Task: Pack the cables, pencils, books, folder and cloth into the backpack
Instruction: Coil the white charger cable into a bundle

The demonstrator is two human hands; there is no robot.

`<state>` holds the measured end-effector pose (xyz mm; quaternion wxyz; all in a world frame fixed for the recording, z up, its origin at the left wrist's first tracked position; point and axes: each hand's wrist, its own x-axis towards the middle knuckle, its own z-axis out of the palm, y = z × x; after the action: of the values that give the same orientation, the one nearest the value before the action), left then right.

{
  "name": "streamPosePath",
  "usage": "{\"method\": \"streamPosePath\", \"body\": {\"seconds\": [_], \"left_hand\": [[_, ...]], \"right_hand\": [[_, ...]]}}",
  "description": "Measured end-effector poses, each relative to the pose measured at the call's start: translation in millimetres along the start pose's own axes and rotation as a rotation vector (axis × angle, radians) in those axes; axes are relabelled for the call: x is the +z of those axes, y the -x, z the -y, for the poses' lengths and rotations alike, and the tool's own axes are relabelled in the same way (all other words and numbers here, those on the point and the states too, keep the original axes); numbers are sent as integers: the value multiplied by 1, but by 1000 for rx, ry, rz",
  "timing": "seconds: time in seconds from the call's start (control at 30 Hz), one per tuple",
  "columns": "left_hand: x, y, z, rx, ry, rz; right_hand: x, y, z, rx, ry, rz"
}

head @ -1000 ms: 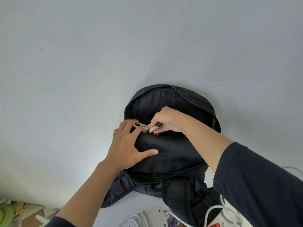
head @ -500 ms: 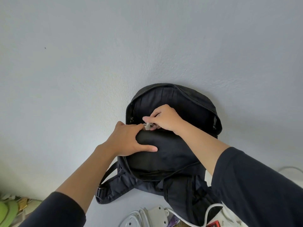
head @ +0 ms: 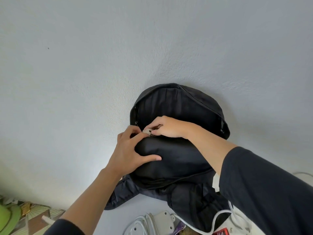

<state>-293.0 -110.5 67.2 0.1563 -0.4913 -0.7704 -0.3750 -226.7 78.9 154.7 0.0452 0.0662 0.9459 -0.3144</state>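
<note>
A pale grey-blue plaster wall (head: 84, 82) with a fine rough texture fills nearly the whole view. A tiny dark speck (head: 48, 48) marks it at the far left. Soft, even light falls across it, brightest low near the middle. In the near left corner lies a beige and brown fan-patterned mat (head: 36, 211), with a rounded bright green object (head: 8, 217) just beside it.

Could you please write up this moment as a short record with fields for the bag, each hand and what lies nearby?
bag: black backpack, main compartment unzipped and gaping
left hand: left hand grips the front edge of the opening, thumb on the front panel
right hand: right hand pinches a pale cable end at the opening
nearby: white power strip and white cable in front of the bag
inside: dark, contents not visible
</note>
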Motion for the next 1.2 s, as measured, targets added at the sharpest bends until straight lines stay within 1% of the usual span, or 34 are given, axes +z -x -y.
{"method": "streamPosePath", "body": {"seconds": [0.1,0.17,0.27,0.43,0.5,0.57,0.63,0.67,0.7,0.77,0.87,0.97,1.07,1.13,1.2], "left_hand": [[-1,-3,-2,-11,22,19],[-2,-2,-1,-4,42,31],[0,-1,-2,30,31,28],[2,-2,-4,62,2,0],[1,0,-3,56,1,-2],[-1,1,-3,42,22,2],[-3,-1,-5,3,78,-20],[-4,-2,-5,-24,109,-37],[-4,-4,-6,-44,125,-48],[-4,-7,-6,-38,88,-38],[-3,-18,-4,-20,-19,-1],[-3,-35,-7,-31,-137,-16],[-2,-45,-16,-37,-234,-4],[0,-43,-23,-34,-267,-9],[2,-33,-31,26,-249,-27]], "right_hand": [[8,4,-10,-31,66,-95],[14,4,-13,-49,19,-120],[21,-1,-8,-26,-57,-224],[35,-18,3,44,105,-335],[33,-21,7,71,161,-313],[24,-20,8,82,175,-206],[15,-13,7,72,108,-82],[13,-7,6,59,74,-53],[12,-1,4,39,56,-58],[14,11,0,-30,32,-128],[16,25,-7,-128,22,-298],[22,41,-21,-74,157,-417],[32,64,-39,18,427,-441],[37,80,-52,49,413,-532],[46,98,-58,35,349,-654]]}}
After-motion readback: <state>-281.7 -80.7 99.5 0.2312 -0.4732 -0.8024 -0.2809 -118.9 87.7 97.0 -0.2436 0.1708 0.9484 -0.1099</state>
